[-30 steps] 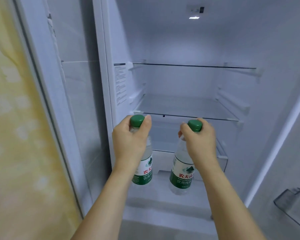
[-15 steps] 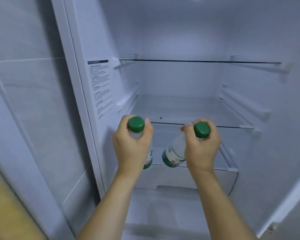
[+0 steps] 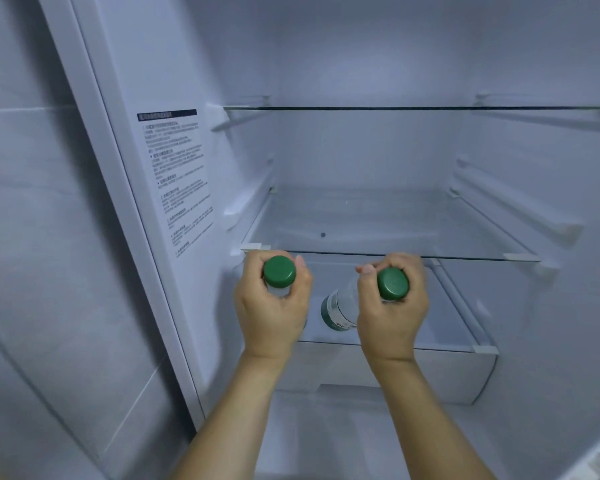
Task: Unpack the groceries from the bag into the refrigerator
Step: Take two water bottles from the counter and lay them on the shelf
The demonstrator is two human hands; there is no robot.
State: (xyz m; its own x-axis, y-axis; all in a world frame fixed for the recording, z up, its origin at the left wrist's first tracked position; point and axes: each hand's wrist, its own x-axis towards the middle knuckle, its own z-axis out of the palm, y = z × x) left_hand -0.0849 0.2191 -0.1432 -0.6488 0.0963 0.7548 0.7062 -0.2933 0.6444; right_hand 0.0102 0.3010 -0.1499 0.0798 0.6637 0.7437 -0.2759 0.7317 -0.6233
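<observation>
Each hand point(image 3: 272, 308) point(image 3: 392, 313) grips a bottle point(image 3: 279, 277) point(image 3: 338, 308), caps toward camera, bases pointing into refrigerator point(image 3: 378, 220).

We look into an open white household refrigerator point(image 3: 361, 64), so we think this is a home kitchen. Inside we see two clear glass shelves point(image 3: 388, 233), a transparent plastic drawer point(image 3: 458, 375) below them, and a printed instruction sticker with black text point(image 3: 179, 181) on the left inner wall.

Each hand, left hand point(image 3: 271, 306) and right hand point(image 3: 392, 306), grips a green-capped bottle inside the refrigerator point(image 3: 361, 150).
</observation>
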